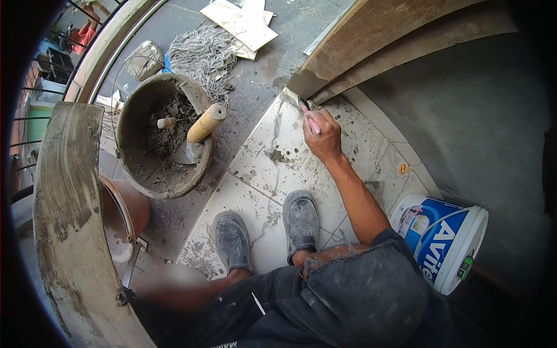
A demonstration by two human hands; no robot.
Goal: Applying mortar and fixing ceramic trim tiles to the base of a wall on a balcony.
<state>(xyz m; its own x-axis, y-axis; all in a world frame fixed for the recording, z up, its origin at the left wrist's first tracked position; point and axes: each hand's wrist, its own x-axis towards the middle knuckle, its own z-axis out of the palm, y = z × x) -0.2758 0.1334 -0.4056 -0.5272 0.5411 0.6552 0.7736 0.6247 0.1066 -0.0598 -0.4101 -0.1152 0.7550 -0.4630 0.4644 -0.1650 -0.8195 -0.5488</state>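
Observation:
My right hand [322,137] is closed around the pink handle of a small tool [314,125]. Its dark neck points at the corner where the tiled floor meets a wooden board [325,69]; the tip is too small to make out, so I cannot tell its exact kind. Pale tiles [261,156] under the hand carry crumbs and smears of mortar. To the left stands a mortar-caked bucket [129,124] holding grey mortar [168,133], a trowel with a wooden handle [206,123] and a second, smaller wooden handle [166,123]. My left hand does not show.
A blue and white paint pail [432,238] leans by the dark wall at right, a green item [465,267] on its lid. Left are a brown bucket [136,206] and a smeared plank [67,174]. A string mop head [200,58] and tile pieces [241,23] lie beyond.

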